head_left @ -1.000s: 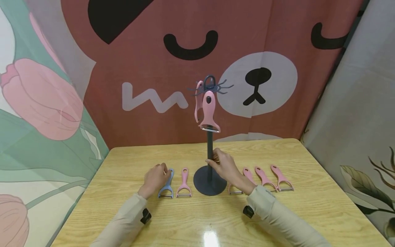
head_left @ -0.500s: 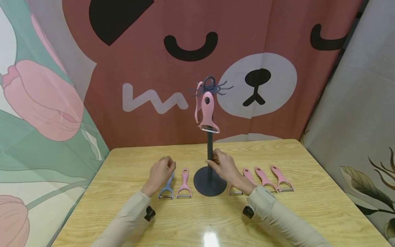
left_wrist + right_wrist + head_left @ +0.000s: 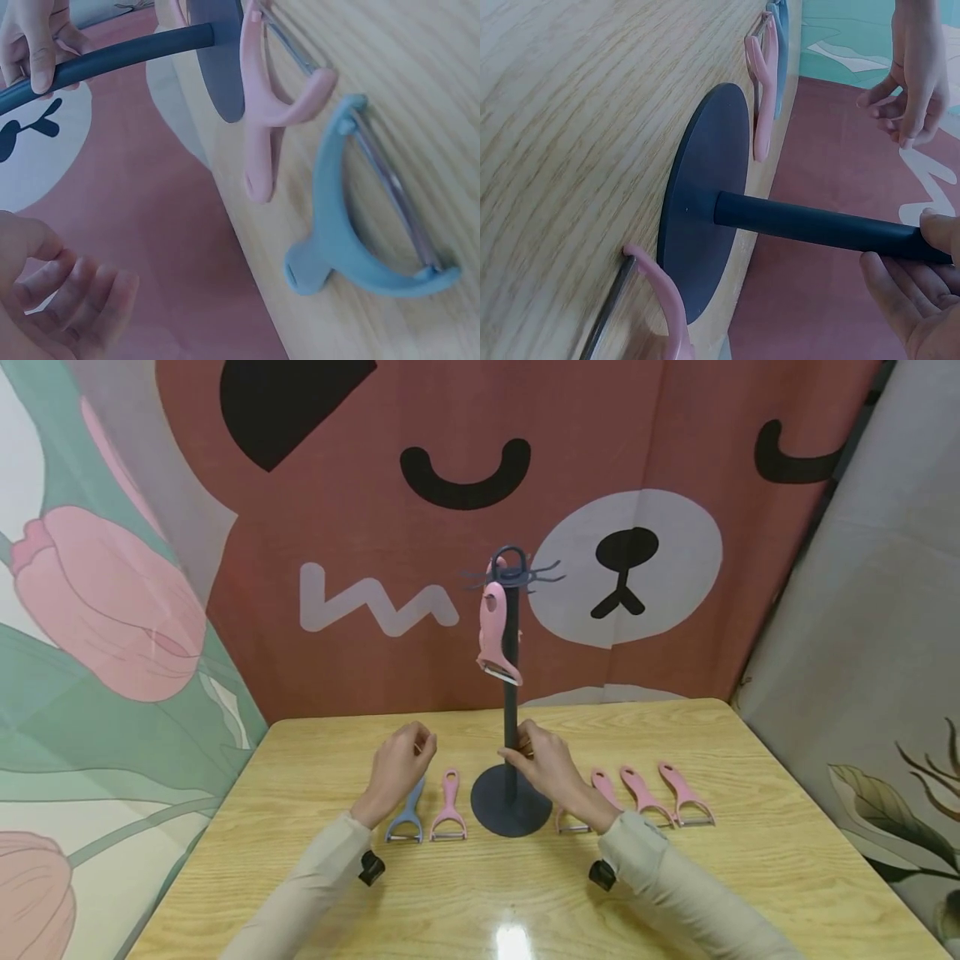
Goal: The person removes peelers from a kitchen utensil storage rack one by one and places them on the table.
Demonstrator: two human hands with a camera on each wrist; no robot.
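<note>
My right hand [image 3: 551, 764] grips the dark pole [image 3: 511, 714] of an upright utensil stand, between thumb and fingers. Round the top, thin hooks [image 3: 543, 574] stick out. A pink peeler [image 3: 492, 627] hangs there by its handle hole, and a second pink one is mostly hidden behind it. My left hand [image 3: 397, 768] is raised above a blue peeler [image 3: 407, 818], its handle end partly covered in the head view. In the left wrist view the left hand's fingers [image 3: 82, 300] are loosely bent and hold nothing. A pink peeler [image 3: 449, 802] lies beside the blue one.
Right of the stand's round base [image 3: 491, 806] lie three pink peelers, one [image 3: 602, 783] partly behind my right wrist, then another [image 3: 639, 789] and a third [image 3: 680, 789]. The wooden table [image 3: 337, 902] ends at a printed cloth [image 3: 337, 668] at the back.
My left hand has risen and shifted right from the blue peeler's handle. The stand's top has turned, swinging the front hanging peeler leftward and the other behind it. My right hand stays on the pole.
</note>
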